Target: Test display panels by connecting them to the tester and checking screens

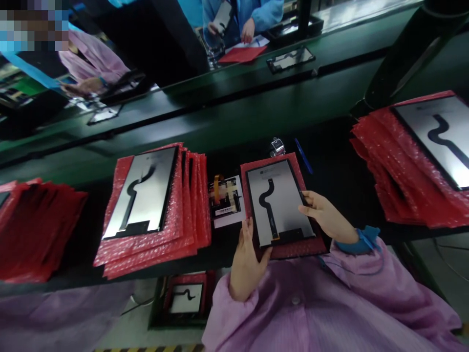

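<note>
A silver-backed display panel with a black curved flex cable lies over a red bubble-wrap sleeve in front of me. My left hand grips its lower left edge, thumb along the bottom. On the right edge, my right hand pinches the panel with the thumb on its upper face; the other fingers are partly hidden. A blue wrist strap circles my right wrist. Just left of the panel sits a small circuit part with an orange flex strip, on a white sheet.
Stacks of red sleeves stand left, far left and right; panels top the nearer two. Behind my panel are a shiny metal object and a blue pen. Co-workers' hands show across the bench. Below is a tray.
</note>
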`<state>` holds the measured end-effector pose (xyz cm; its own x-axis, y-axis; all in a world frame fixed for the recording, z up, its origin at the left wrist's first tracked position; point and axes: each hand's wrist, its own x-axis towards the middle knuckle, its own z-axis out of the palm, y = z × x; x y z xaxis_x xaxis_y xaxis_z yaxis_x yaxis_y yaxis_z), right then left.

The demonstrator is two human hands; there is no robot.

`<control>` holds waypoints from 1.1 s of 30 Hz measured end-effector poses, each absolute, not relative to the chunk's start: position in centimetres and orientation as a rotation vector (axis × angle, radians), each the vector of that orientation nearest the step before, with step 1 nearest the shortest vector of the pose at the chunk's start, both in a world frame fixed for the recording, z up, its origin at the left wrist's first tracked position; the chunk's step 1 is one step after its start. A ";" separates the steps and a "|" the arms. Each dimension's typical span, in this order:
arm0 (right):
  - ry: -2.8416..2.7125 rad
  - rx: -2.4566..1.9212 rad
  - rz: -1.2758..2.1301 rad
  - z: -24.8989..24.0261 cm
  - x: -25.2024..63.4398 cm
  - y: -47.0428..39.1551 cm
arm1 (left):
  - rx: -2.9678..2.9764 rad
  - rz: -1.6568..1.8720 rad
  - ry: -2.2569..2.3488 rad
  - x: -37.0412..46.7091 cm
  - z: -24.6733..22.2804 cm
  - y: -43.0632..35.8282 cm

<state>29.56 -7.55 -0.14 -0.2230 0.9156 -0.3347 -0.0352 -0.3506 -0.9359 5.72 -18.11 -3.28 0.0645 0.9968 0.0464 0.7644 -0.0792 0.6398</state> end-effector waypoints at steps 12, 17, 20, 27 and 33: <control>-2.401 -1.775 0.342 5.8 27.7 -7.6 | 2.244 0.617 1.567 3.2 -1.8 -16.4; -1.991 -2.067 0.164 4.9 28.1 -0.1 | 2.260 0.796 1.584 2.4 0.7 -13.5; -1.858 -2.172 0.358 3.9 29.3 3.2 | 2.269 0.843 1.502 3.9 1.9 -12.8; -1.761 -1.624 0.976 5.5 30.0 -2.4 | 1.740 0.991 1.471 8.9 2.8 -13.5; -1.738 -1.118 1.324 5.8 26.8 -10.0 | 1.554 0.844 1.373 11.6 3.3 -14.3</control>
